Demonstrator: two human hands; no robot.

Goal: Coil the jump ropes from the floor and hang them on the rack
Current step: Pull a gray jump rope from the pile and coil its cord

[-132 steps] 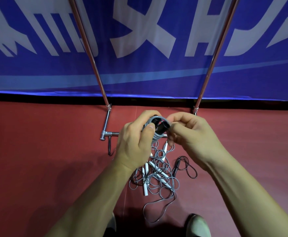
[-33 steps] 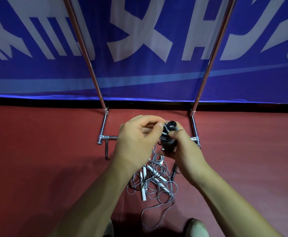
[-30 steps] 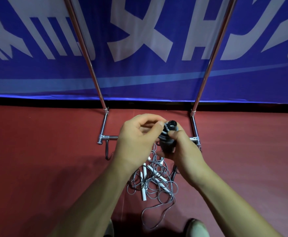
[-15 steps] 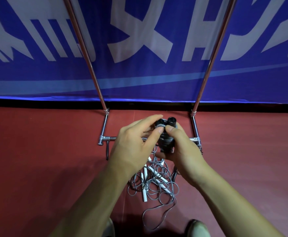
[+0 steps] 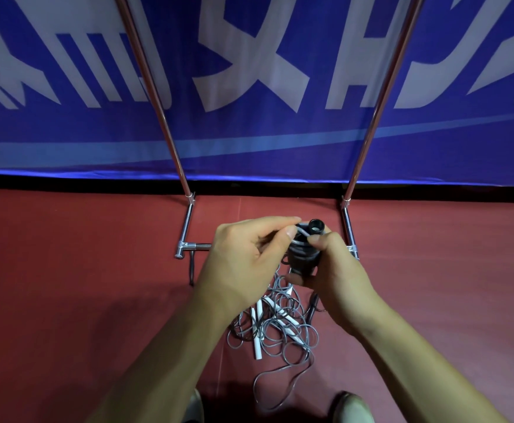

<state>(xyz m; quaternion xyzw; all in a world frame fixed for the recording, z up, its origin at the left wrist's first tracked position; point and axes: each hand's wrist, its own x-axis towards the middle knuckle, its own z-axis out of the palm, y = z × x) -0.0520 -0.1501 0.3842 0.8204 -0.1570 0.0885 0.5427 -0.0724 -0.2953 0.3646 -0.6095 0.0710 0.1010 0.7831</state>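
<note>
My right hand (image 5: 330, 268) grips the black handles of a jump rope (image 5: 306, 250) with grey cord wound around them, held upright at chest level. My left hand (image 5: 243, 257) pinches the loose end of that grey cord at the top of the handles. Below my hands a tangled pile of jump ropes (image 5: 275, 326) with grey cords and white handles lies on the red floor. The chrome rack (image 5: 185, 227) stands just beyond; its two uprights rise out of view, so its top bar is hidden.
A blue banner with large white characters (image 5: 249, 71) hangs behind the rack. One black rope handle (image 5: 191, 268) lies by the rack's left foot. My two shoes (image 5: 351, 407) show at the bottom edge, close to the pile.
My left hand has brought the cord end up to the top of the handles and pinches it there. The right hand holds the wrapped handles nearly still.
</note>
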